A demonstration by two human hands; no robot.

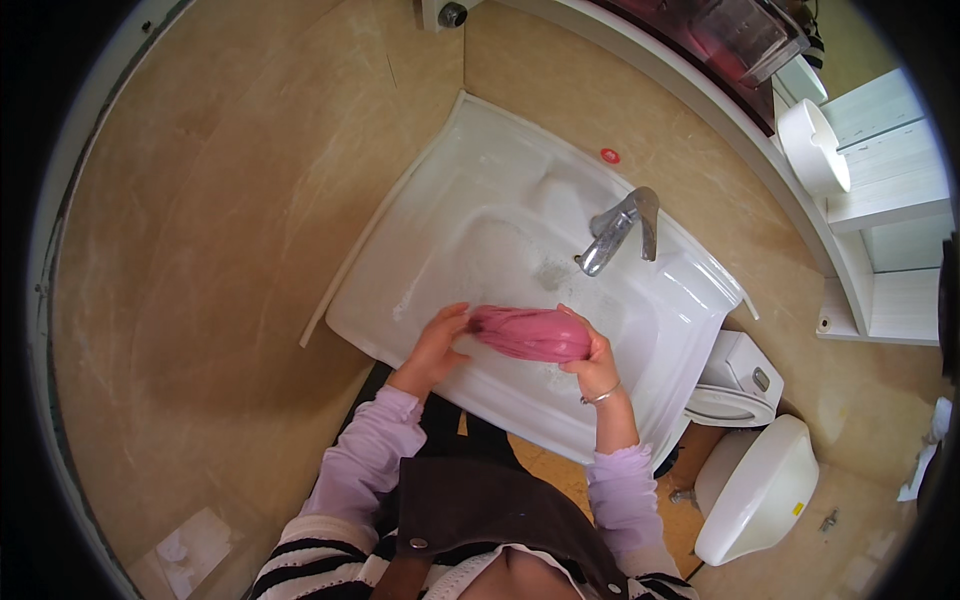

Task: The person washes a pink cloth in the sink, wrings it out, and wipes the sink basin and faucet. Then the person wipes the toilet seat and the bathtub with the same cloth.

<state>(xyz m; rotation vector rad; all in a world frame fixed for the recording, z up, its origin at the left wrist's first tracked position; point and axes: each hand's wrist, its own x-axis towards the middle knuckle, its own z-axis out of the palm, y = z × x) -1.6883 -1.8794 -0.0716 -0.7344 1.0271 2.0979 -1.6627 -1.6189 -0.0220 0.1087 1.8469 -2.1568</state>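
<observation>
Over the white washbasin (405,262), a bunched pink cloth (529,334) is held level. Its right end is smooth, shiny and rounded; whether something is inside is hidden. My right hand (598,364), with a bracelet at the wrist, grips that rounded end, thumb below and fingers behind. At the gathered, darker left end is my left hand (435,346), its thumb and fingers apart. Any contact there is too blurred to make out. Beyond the cloth, a chrome faucet (611,236) points into the basin, where patches of foam show.
A toilet (731,405) and a white urinal-like ceramic fixture (757,491) stand to the right. A white shelf unit (885,214) with a white holder (810,146) hangs at upper right. The tiled wall (210,225) borders the basin's left side.
</observation>
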